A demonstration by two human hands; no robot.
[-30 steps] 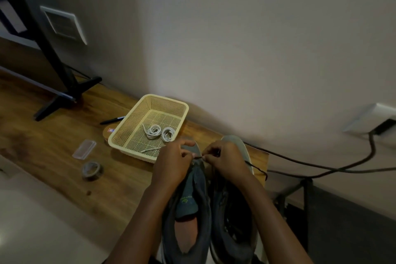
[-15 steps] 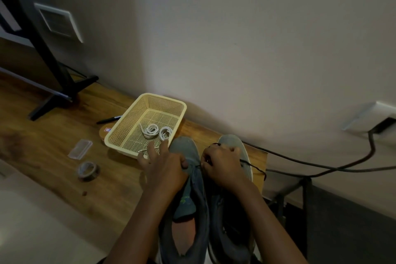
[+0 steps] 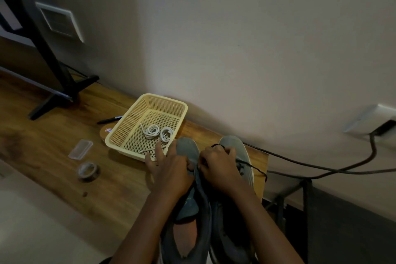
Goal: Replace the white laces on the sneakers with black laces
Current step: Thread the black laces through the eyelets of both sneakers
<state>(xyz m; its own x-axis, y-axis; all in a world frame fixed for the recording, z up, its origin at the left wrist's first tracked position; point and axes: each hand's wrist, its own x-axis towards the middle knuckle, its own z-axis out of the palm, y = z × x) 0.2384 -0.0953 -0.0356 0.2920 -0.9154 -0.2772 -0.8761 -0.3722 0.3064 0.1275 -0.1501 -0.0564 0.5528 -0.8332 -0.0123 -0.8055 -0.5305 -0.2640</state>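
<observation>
Two grey sneakers stand side by side at the desk's right end, toes toward the wall: the left sneaker [image 3: 186, 149] and the right sneaker [image 3: 234, 144]. My left hand [image 3: 169, 169] rests on the left sneaker, thumb and a finger pinching the black lace [image 3: 250, 165] near the eyelets while the other fingers stretch toward the basket. My right hand [image 3: 218, 165] is curled round the same lace, which loops over its knuckles and trails right across the right sneaker. Two coiled white laces [image 3: 158, 132] lie in the yellow mesh basket [image 3: 128, 128].
A tape roll [image 3: 88, 171], a clear plastic piece [image 3: 80, 149] and a black pen [image 3: 109, 119] lie on the wooden desk [image 3: 49, 141]. A black stand foot [image 3: 62, 96] stands at the back left. Dark cables [image 3: 321, 169] run past the desk's right edge.
My hands dropped slightly toward the sneakers' throat. My left hand's fingers spread out toward the basket, and the lace now loops over my right hand's knuckles.
</observation>
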